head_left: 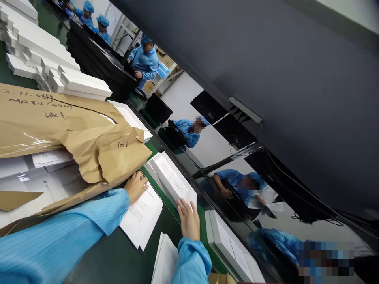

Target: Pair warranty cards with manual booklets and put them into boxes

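My left hand [136, 187] is at the top edge of a stack of white warranty booklets [141, 216], its fingers bent over the corner. My right hand [188, 221] lies against the near end of a long white box [171, 177], fingers stretched and slightly apart. Printed white paper shows on the top of that box. Beside my left forearm lies a torn brown paper package [118, 156] with handwriting on it. White printed papers [59, 185] show through its opening. A second stack of white papers [166, 258] lies left of my right sleeve.
Several white boxes [56, 59] are piled at the upper left. More white boxes [231, 248] stand along the dark rail at the lower right. Across the line, several people in blue caps and coats [145, 59] work. A grey panel [237, 51] hangs overhead.
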A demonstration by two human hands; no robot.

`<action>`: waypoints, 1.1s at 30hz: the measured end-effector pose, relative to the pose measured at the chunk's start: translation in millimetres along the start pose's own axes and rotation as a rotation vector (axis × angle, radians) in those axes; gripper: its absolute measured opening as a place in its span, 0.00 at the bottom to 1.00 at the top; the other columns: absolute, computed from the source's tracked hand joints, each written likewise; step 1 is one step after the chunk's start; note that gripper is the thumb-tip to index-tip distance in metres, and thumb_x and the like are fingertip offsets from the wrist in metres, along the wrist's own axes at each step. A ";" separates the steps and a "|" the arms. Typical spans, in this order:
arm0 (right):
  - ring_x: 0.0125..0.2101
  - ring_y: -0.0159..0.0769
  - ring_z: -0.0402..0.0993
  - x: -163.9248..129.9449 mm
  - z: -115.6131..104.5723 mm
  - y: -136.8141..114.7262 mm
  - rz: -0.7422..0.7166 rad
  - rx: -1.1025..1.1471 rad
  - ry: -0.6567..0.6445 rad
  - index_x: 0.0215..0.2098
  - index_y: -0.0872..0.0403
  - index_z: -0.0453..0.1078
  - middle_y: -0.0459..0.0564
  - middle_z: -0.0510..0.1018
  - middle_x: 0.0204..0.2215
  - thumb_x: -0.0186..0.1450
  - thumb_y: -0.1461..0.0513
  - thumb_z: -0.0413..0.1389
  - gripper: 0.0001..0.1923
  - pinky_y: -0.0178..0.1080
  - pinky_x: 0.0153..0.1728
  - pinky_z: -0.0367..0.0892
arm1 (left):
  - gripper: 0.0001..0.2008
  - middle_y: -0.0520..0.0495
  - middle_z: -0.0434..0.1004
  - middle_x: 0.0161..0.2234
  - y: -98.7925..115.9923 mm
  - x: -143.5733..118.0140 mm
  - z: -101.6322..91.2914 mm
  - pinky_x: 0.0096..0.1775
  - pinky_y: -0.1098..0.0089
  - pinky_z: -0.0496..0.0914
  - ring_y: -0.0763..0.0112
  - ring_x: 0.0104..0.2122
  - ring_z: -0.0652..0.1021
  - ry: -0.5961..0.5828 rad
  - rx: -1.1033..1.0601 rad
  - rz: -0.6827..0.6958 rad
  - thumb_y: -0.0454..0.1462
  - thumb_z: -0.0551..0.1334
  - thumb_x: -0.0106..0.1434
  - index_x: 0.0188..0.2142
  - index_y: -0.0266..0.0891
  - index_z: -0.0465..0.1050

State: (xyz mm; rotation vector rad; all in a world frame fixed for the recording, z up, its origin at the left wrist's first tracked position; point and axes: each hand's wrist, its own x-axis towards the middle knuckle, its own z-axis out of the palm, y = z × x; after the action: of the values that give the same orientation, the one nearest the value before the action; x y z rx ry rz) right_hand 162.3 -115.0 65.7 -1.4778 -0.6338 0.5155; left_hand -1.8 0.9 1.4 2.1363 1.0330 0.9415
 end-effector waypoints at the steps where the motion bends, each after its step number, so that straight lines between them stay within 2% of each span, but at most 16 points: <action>1: 0.35 0.34 0.67 -9.6 1.4 5.1 -0.005 -0.031 -0.001 0.43 0.56 0.50 0.53 0.67 0.35 0.52 0.58 0.51 0.23 0.35 0.36 0.62 | 0.05 0.50 0.57 0.32 0.4 0.5 -0.7 0.37 0.70 0.59 0.71 0.35 0.63 0.007 -0.057 0.003 0.38 0.50 0.53 0.28 0.41 0.62; 4: 0.33 0.32 0.66 -42.2 8.9 24.4 0.005 -0.175 -0.046 0.43 0.54 0.54 0.51 0.67 0.36 0.51 0.56 0.51 0.22 0.33 0.30 0.62 | 0.05 0.52 0.58 0.30 3.0 2.2 -3.5 0.36 0.73 0.60 0.74 0.32 0.65 0.001 -0.247 0.014 0.38 0.50 0.53 0.28 0.41 0.62; 6: 0.30 0.31 0.66 -62.6 15.3 36.4 0.041 -0.216 -0.133 0.41 0.55 0.57 0.50 0.68 0.33 0.51 0.56 0.51 0.20 0.31 0.26 0.62 | 0.04 0.53 0.61 0.29 5.9 2.9 -4.8 0.36 0.73 0.60 0.74 0.31 0.66 -0.001 -0.355 0.027 0.37 0.51 0.52 0.27 0.40 0.61; 9: 0.20 0.25 0.61 -82.2 22.1 46.2 0.059 -0.223 -0.284 0.31 0.57 0.62 0.44 0.66 0.21 0.53 0.57 0.49 0.12 0.28 0.19 0.57 | 0.06 0.53 0.63 0.30 10.8 2.4 -4.0 0.37 0.72 0.59 0.73 0.33 0.66 0.050 -0.489 0.060 0.34 0.54 0.50 0.30 0.40 0.61; 12: 0.14 0.22 0.51 -87.5 22.2 45.4 0.014 -0.275 -0.300 0.20 0.57 0.60 0.38 0.57 0.13 0.53 0.57 0.50 0.11 0.27 0.14 0.49 | 0.15 0.53 0.64 0.29 14.2 0.5 0.5 0.35 0.72 0.61 0.74 0.30 0.68 0.056 -0.682 -0.011 0.34 0.55 0.49 0.38 0.41 0.57; 14: 0.14 0.21 0.49 -86.2 18.3 42.7 -0.026 -0.286 -0.233 0.19 0.56 0.58 0.37 0.55 0.13 0.53 0.57 0.50 0.11 0.27 0.14 0.48 | 0.16 0.53 0.65 0.26 15.4 -1.3 4.5 0.29 0.72 0.63 0.75 0.25 0.69 -0.056 -0.875 -0.129 0.37 0.53 0.51 0.40 0.39 0.55; 16: 0.14 0.22 0.49 -83.7 11.8 41.5 -0.054 -0.266 -0.150 0.20 0.56 0.57 0.37 0.55 0.13 0.53 0.56 0.49 0.11 0.27 0.14 0.48 | 0.14 0.52 0.67 0.25 16.6 -3.8 7.8 0.26 0.72 0.64 0.74 0.23 0.70 -0.283 -1.050 -0.199 0.40 0.50 0.53 0.39 0.37 0.55; 17: 0.14 0.22 0.49 -82.5 8.0 42.0 -0.062 -0.247 -0.110 0.20 0.55 0.57 0.37 0.55 0.14 0.53 0.56 0.49 0.11 0.27 0.14 0.48 | 0.14 0.50 0.68 0.26 17.4 -5.3 8.9 0.27 0.71 0.64 0.73 0.25 0.71 -0.419 -1.096 -0.181 0.41 0.50 0.53 0.38 0.36 0.57; 19: 0.14 0.22 0.50 -80.3 0.3 44.5 -0.068 -0.209 -0.050 0.20 0.55 0.56 0.37 0.56 0.14 0.53 0.56 0.49 0.11 0.27 0.15 0.49 | 0.14 0.48 0.70 0.29 19.4 -8.9 9.9 0.32 0.70 0.65 0.70 0.30 0.71 -0.624 -1.081 -0.058 0.41 0.52 0.52 0.36 0.36 0.61; 21: 0.15 0.22 0.51 -78.8 -5.7 47.0 -0.062 -0.184 -0.032 0.21 0.55 0.57 0.38 0.57 0.14 0.53 0.56 0.49 0.11 0.27 0.15 0.49 | 0.13 0.49 0.71 0.34 21.4 -12.4 9.8 0.37 0.70 0.63 0.68 0.36 0.70 -0.669 -0.956 0.077 0.40 0.54 0.50 0.36 0.38 0.64; 25: 0.15 0.23 0.56 -78.0 -11.9 38.8 0.000 -0.197 -0.118 0.23 0.55 0.58 0.39 0.60 0.15 0.53 0.56 0.48 0.10 0.28 0.16 0.53 | 0.14 0.50 0.69 0.38 23.6 -16.9 9.4 0.40 0.69 0.60 0.67 0.39 0.68 -0.525 -0.686 0.150 0.40 0.52 0.52 0.38 0.41 0.64; 27: 0.19 0.27 0.62 -77.1 -18.7 26.8 0.058 -0.255 -0.220 0.30 0.54 0.59 0.42 0.65 0.19 0.54 0.55 0.47 0.11 0.30 0.19 0.57 | 0.15 0.49 0.69 0.39 23.8 -18.1 9.7 0.40 0.69 0.60 0.66 0.39 0.68 -0.483 -0.611 0.144 0.40 0.50 0.53 0.40 0.41 0.63; 29: 0.26 0.32 0.65 -75.0 -33.2 14.9 0.076 -0.385 -0.262 0.40 0.53 0.56 0.46 0.68 0.26 0.54 0.56 0.48 0.17 0.34 0.25 0.61 | 0.16 0.48 0.69 0.39 23.8 -18.8 10.2 0.40 0.70 0.60 0.66 0.39 0.69 -0.454 -0.571 0.129 0.40 0.49 0.53 0.42 0.40 0.61; 31: 0.32 0.36 0.66 -72.3 -55.9 8.6 0.042 -0.617 -0.165 0.43 0.52 0.56 0.49 0.70 0.29 0.50 0.56 0.52 0.23 0.39 0.31 0.60 | 0.17 0.48 0.68 0.40 24.1 -19.2 10.6 0.40 0.70 0.60 0.66 0.39 0.68 -0.429 -0.554 0.116 0.40 0.48 0.54 0.43 0.40 0.60; 33: 0.32 0.40 0.66 -69.7 -83.1 8.8 0.041 -0.859 0.002 0.39 0.51 0.62 0.49 0.70 0.27 0.47 0.58 0.55 0.20 0.42 0.33 0.59 | 0.18 0.47 0.68 0.40 24.9 -19.2 10.7 0.40 0.71 0.60 0.66 0.39 0.68 -0.415 -0.542 0.098 0.40 0.48 0.54 0.44 0.40 0.59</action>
State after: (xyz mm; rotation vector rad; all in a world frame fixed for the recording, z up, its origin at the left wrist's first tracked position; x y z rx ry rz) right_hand 167.2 -223.0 52.8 -2.2973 -0.8814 0.2699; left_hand 8.3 -30.3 7.0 1.8176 0.4104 0.6775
